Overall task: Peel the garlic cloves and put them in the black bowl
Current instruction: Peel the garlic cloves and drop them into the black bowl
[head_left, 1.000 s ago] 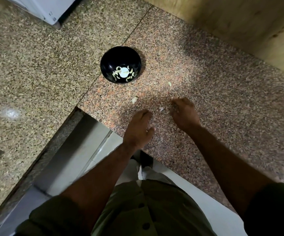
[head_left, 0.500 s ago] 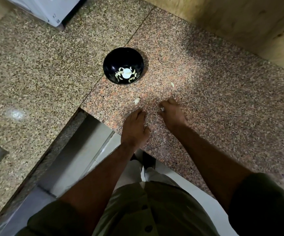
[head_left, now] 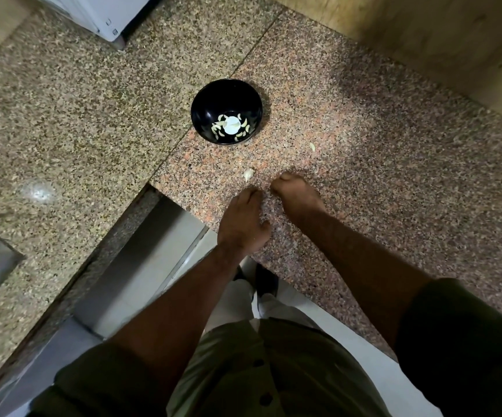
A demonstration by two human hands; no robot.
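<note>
Head camera, looking straight down at a speckled granite worktop (head_left: pixel 394 164) with an inside corner cut out of its near edge.

The black bowl (head_left: pixel 210 94) sits well in from that corner, right on the seam where the brownish slab meets the pinker one. Inside it there's a scatter of peeled garlic cloves (head_left: pixel 217 127) lying around a round white glare spot at the bottom.

Closer to the near edge, a loose garlic clove (head_left: pixel 248 174) lies on the pink slab between the bowl and the hands, just beyond the left fingertips and not touching them. A smaller pale bit of garlic (head_left: pixel 312 146) lies further right, near the bowl but apart from it; can't tell if it's a clove or just skin.

Both hands are down by the near edge beside the cut-out corner. The left hand (head_left: pixel 243 224) is palm down with fingers curled toward the worktop and the thumb sticking out to the side. The right hand (head_left: pixel 296 197) is just beside it, fingers bunched and tucked under. The fingertips of both hands nearly meet, but they're hidden from this angle, so whether either hand is pinching anything can't be told.

An olive shirt (head_left: pixel 258 371) fills the bottom of the picture, and the corner of a white appliance (head_left: pixel 105 10) stands at the far left edge.
</note>
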